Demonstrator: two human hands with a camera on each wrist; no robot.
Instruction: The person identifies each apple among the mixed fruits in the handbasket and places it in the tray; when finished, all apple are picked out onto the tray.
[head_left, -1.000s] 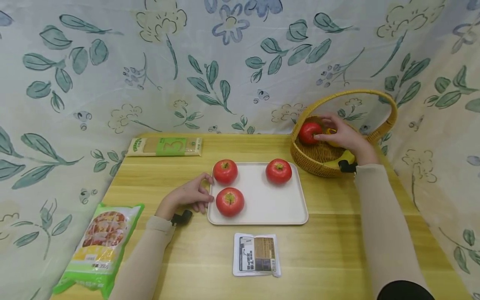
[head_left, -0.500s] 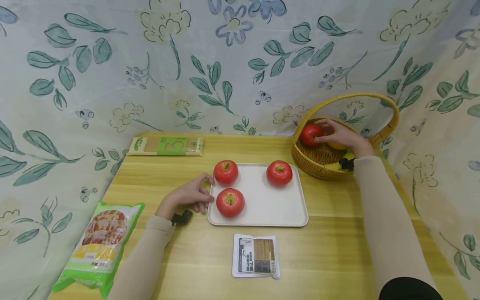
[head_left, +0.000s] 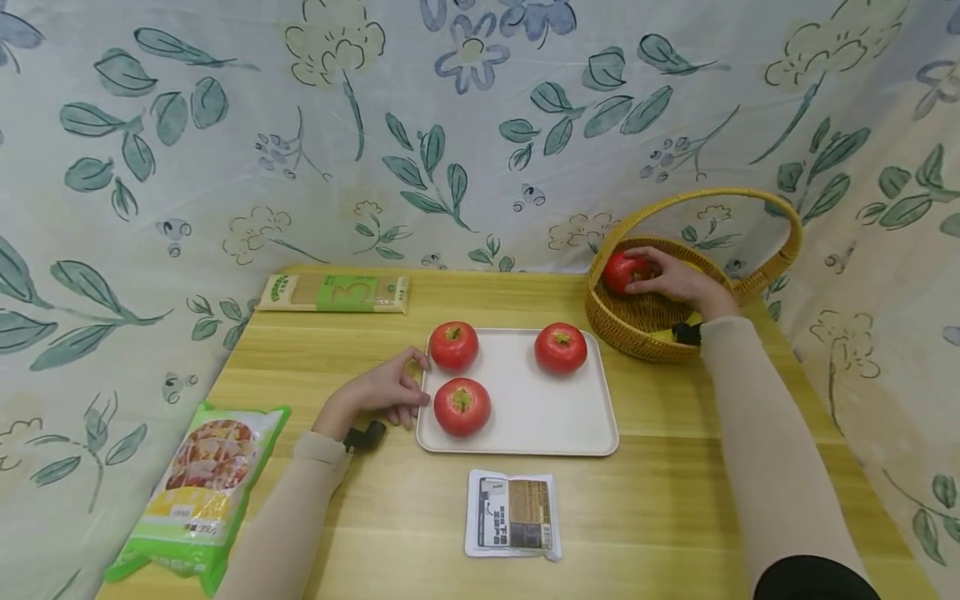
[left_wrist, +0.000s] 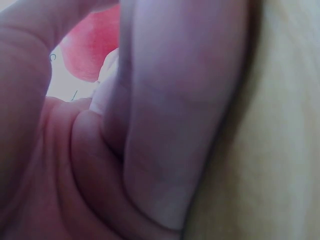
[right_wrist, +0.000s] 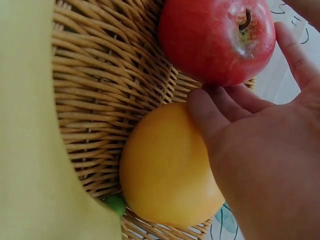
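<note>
In the head view my right hand (head_left: pixel 677 278) reaches into a wicker basket (head_left: pixel 637 342) at the back right. Its fingers hold a red apple (right_wrist: pixel 220 40), with the thumb on one side and other fingers on the other. A round yellow-orange fruit (right_wrist: pixel 167 165) lies under that hand. My left hand (head_left: pixel 382 387) rests at the left edge of a white tray (head_left: pixel 540 408), its thumb and index fingertips touching the rim, its other fingers bent beside it. The tray bears three red apples: one back left (head_left: pixel 453 346), one front left (head_left: pixel 462 407), one back right (head_left: pixel 561 348).
A pale yellow banana (right_wrist: pixel 30 125) lies in the basket, whose tall handle (head_left: pixel 697 196) arches overhead. A flat noodle packet (head_left: pixel 333 293) is at the back left. A small white pouch (head_left: pixel 513 514) lies before the tray, a green-edged food bag (head_left: pixel 202 483) at the left.
My right hand has shifted slightly to the left and down over the apple inside the basket, its fingers closer round it. The left hand and the tray have stayed put.
</note>
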